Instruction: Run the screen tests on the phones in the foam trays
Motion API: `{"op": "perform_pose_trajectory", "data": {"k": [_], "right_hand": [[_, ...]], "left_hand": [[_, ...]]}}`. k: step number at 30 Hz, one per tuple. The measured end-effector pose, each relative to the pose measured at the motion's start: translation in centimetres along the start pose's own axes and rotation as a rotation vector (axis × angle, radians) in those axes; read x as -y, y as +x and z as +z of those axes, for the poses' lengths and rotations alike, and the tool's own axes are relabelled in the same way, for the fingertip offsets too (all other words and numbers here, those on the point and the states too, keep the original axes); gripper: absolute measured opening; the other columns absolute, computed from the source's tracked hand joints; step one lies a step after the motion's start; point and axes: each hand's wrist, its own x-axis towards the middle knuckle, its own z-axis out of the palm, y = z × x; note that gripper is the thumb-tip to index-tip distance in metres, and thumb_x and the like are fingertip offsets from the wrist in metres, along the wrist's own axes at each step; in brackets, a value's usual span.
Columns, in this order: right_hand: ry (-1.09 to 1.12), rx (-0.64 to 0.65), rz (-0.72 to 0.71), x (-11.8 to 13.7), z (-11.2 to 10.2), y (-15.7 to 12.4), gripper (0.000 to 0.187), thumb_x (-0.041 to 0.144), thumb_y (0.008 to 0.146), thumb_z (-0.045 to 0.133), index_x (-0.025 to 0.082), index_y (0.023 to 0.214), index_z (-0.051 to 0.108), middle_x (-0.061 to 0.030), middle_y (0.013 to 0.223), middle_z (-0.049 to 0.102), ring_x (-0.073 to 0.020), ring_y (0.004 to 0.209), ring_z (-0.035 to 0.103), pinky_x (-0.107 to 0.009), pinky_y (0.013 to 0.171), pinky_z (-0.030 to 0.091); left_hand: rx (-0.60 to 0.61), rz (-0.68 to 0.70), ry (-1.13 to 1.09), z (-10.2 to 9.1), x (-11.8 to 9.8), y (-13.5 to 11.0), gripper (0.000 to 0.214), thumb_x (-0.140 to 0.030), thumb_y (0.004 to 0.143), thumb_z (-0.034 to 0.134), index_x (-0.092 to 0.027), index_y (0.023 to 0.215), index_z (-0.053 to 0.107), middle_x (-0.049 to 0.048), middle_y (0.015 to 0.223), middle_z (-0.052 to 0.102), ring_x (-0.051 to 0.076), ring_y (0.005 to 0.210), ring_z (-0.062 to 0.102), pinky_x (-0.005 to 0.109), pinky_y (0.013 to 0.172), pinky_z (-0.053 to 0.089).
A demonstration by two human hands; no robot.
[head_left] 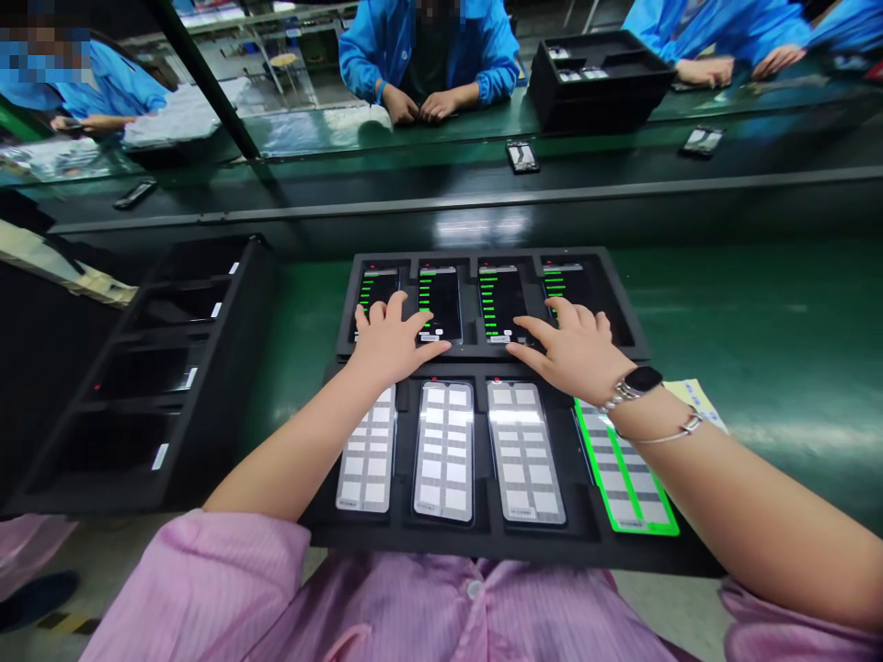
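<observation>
While spread open, left hand [390,342] and right hand [571,349] rest on lit phones [440,303] in tray [483,255].

You had two hands down: your left hand [390,340] and your right hand [572,349]. Below them, one black foam tray [483,542] held eight smartphones [445,450], four per row. Left of it sat one four-slot tray [241,303], and at upper right one more tray [579,106]. Three loose phones [522,156] lay across the top of the frame, where you faced at least three co-workers [428,46] in blue.

Upper-row phones [440,308] hidden under left hand [390,342], right hand [571,351]; screen text [488,303] too small.
</observation>
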Motion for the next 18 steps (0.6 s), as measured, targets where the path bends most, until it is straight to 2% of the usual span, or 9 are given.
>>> {"op": "perform_pose_trajectory", "data": {"k": [3,6,10,12,14,16,18], "right_hand": [[0.005,0.081,0.062,-0.7,0.0,0.7,0.066,0.075,0.1,0.039,0.036,0.144,0.067,-0.0187,0.157,0.046,-0.049,0.135,0.05,-0.081,0.112,0.034],[0.029,0.147,0.092,-1.2,-0.1,2.0,0.068,0.08,0.098,0.037,0.04,0.145,0.067,-0.0158,0.157,0.047,-0.048,0.131,0.054,-0.08,0.112,0.035],[0.067,0.158,0.118,-1.8,0.2,4.5,0.068,0.082,0.096,0.039,0.042,0.143,0.068,-0.0135,0.16,0.047,-0.0489,0.134,0.053,-0.078,0.113,0.037],[0.097,0.099,0.149,-2.2,0.4,5.7,0.066,0.078,0.098,0.041,0.039,0.144,0.068,-0.014,0.163,0.043,-0.0501,0.139,0.05,-0.078,0.114,0.035],[0.116,-0.019,0.175,-2.6,0.6,6.3,0.064,0.071,0.101,0.042,0.034,0.148,0.065,-0.0159,0.168,0.036,-0.0517,0.148,0.041,-0.08,0.117,0.031],[0.129,-0.127,0.161,-3.1,0.5,6.0,0.064,0.064,0.104,0.042,0.026,0.153,0.06,-0.0195,0.171,0.029,-0.0512,0.154,0.031,-0.081,0.119,0.027],[0.144,-0.178,0.082,-3.4,0.2,4.9,0.064,0.06,0.105,0.042,0.022,0.155,0.056,-0.0227,0.17,0.029,-0.0482,0.157,0.029,-0.079,0.121,0.026]], "left_hand": [[0.047,-0.023,-0.001,0.0,0.0,0.5,0.061,-0.073,0.098,0.054,-0.038,0.147,0.064,0.011,0.169,0.036,0.048,0.144,0.046,0.073,0.128,0.021],[0.081,-0.03,0.0,-0.1,0.0,1.2,0.062,-0.075,0.098,0.051,-0.039,0.147,0.064,0.011,0.169,0.035,0.049,0.142,0.048,0.074,0.127,0.019],[0.097,-0.03,-0.023,-0.1,0.7,3.2,0.06,-0.077,0.097,0.052,-0.042,0.144,0.066,0.0093,0.169,0.037,0.05,0.145,0.046,0.077,0.127,0.015],[0.04,-0.041,-0.048,0.0,1.2,4.4,0.058,-0.073,0.098,0.053,-0.041,0.145,0.065,0.0084,0.172,0.033,0.051,0.151,0.039,0.076,0.128,0.013],[-0.092,-0.074,-0.071,0.0,1.9,5.2,0.06,-0.068,0.101,0.054,-0.036,0.152,0.059,0.0095,0.177,0.024,0.05,0.16,0.024,0.075,0.129,0.01],[-0.224,-0.092,-0.095,0.0,2.5,5.3,0.065,-0.064,0.102,0.055,-0.031,0.158,0.051,0.012,0.179,0.017,0.047,0.165,0.011,0.074,0.13,0.009],[-0.284,-0.063,-0.119,-0.2,2.9,4.6,0.068,-0.063,0.101,0.057,-0.029,0.159,0.048,0.0137,0.179,0.017,0.045,0.166,0.008,0.075,0.129,0.009]]}}
